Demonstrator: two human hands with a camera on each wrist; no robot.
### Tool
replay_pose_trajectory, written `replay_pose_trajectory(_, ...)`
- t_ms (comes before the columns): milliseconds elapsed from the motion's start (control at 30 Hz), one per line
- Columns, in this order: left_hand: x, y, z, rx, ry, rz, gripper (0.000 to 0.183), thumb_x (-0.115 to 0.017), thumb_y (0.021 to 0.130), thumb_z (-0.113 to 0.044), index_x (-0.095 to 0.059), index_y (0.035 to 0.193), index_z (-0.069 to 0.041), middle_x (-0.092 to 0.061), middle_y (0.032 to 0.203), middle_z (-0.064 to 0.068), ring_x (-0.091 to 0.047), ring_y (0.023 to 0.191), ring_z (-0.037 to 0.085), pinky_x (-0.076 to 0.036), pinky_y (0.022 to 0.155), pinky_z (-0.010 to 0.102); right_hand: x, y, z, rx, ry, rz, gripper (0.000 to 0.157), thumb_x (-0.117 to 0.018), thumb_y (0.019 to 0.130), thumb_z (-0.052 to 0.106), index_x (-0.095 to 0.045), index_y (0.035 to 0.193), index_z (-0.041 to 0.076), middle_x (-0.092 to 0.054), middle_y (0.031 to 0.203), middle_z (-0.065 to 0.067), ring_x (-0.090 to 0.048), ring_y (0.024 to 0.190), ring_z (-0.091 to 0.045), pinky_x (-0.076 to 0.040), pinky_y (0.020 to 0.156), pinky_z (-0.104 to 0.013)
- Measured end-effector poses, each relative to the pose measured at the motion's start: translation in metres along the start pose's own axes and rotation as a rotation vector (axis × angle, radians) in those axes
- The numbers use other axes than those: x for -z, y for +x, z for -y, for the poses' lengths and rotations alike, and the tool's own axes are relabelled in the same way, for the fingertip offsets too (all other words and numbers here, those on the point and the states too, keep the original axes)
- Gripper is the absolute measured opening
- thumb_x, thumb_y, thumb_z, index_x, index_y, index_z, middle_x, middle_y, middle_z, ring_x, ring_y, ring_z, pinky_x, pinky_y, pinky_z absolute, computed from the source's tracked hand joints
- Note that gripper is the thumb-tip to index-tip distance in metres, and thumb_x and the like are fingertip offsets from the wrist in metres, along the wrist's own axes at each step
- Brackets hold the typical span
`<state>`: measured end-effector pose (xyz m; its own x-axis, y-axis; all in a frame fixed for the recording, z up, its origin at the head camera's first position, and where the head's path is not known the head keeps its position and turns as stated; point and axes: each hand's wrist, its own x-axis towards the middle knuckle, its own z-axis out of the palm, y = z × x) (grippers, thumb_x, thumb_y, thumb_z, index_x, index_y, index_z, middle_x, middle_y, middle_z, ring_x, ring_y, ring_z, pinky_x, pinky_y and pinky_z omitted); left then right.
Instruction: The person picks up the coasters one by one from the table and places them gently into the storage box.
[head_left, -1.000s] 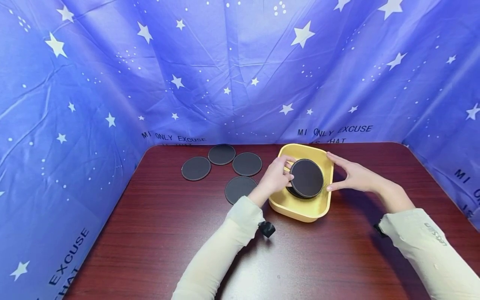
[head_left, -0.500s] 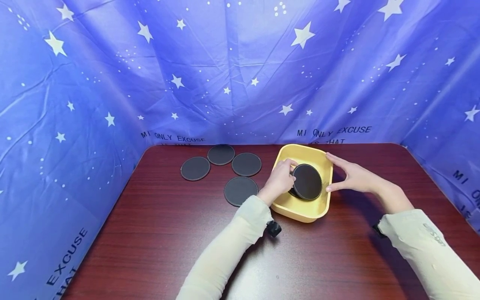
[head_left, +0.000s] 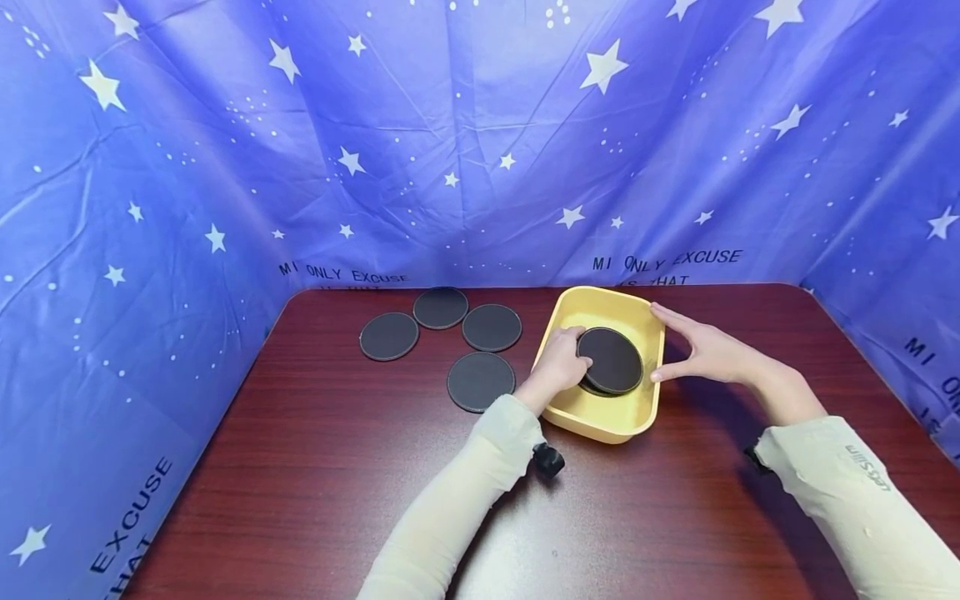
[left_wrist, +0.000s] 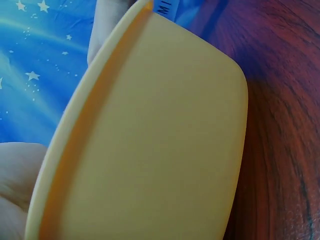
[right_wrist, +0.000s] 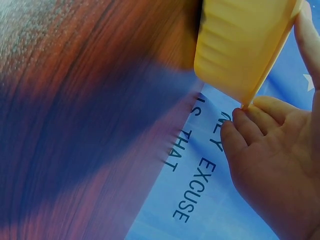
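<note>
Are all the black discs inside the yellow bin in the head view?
No, four black discs lie on the table beside the yellow bin.

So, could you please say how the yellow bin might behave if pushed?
The yellow bin probably slides rather than tips, being wider than tall. It seems fairly stiff, as its walls stand unsagging. Rolling looks unlikely given its boxy outline.
</note>
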<state>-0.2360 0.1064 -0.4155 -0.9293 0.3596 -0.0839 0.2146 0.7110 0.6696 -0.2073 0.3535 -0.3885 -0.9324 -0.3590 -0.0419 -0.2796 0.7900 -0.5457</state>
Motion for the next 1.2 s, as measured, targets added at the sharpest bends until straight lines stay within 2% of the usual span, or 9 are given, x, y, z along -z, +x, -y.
replay_pose_trajectory(133,0.001,0.0,0.0,0.021,-0.106,0.02,0.059,-0.066,0.095,-0.015,-0.045,0.149,-0.011,-0.051,0.149,0.008,-0.044,0.141,0.019,-0.038,0.117,0.028,0.0,0.0,-0.001,0.0,0.002,0.0,0.113,-0.086,0.074,0.035,-0.019,0.158,0.001,-0.021,0.164,-0.024,-0.025,0.147,-0.048,-0.027,0.114,-0.065)
replay_pose_trajectory(333,0.003,-0.002,0.001,0.043,-0.214,0.032,0.061,-0.069,0.094,-0.017,-0.044,0.149,-0.014,-0.048,0.152,0.006,-0.044,0.143,0.02,-0.038,0.118,0.031,0.0,0.0,-0.001,-0.008,0.011,0.005,0.113,-0.086,0.075,0.036,-0.017,0.158,0.001,-0.019,0.164,-0.024,-0.024,0.147,-0.048,-0.027,0.114,-0.066)
replay_pose_trajectory(767,0.016,-0.01,0.003,-0.048,-0.435,0.074,0.058,-0.069,0.093,-0.014,-0.047,0.147,-0.013,-0.051,0.152,0.003,-0.049,0.139,0.023,-0.044,0.114,0.034,0.0,0.0,0.002,-0.007,-0.002,0.008,0.112,-0.086,0.074,0.034,-0.019,0.157,-0.001,-0.02,0.163,-0.025,-0.026,0.147,-0.049,-0.029,0.113,-0.066)
replay_pose_trajectory(1033,0.031,-0.015,0.009,-0.096,-0.502,0.075,0.057,-0.07,0.092,-0.013,-0.05,0.145,-0.012,-0.054,0.149,0.006,-0.052,0.137,0.026,-0.045,0.113,0.033,0.001,0.0,0.003,-0.016,0.0,0.01,0.113,-0.086,0.074,0.035,-0.019,0.158,-0.001,-0.02,0.164,-0.024,-0.025,0.147,-0.048,-0.028,0.114,-0.066)
replay_pose_trajectory(1200,0.042,-0.017,0.014,-0.108,-0.629,0.079,0.056,-0.069,0.091,-0.009,-0.051,0.144,-0.006,-0.055,0.147,0.01,-0.052,0.137,0.029,-0.047,0.111,0.032,0.0,-0.001,0.002,-0.015,-0.007,0.006,0.112,-0.086,0.075,0.035,-0.019,0.158,0.0,-0.02,0.164,-0.023,-0.026,0.148,-0.047,-0.028,0.118,-0.054)
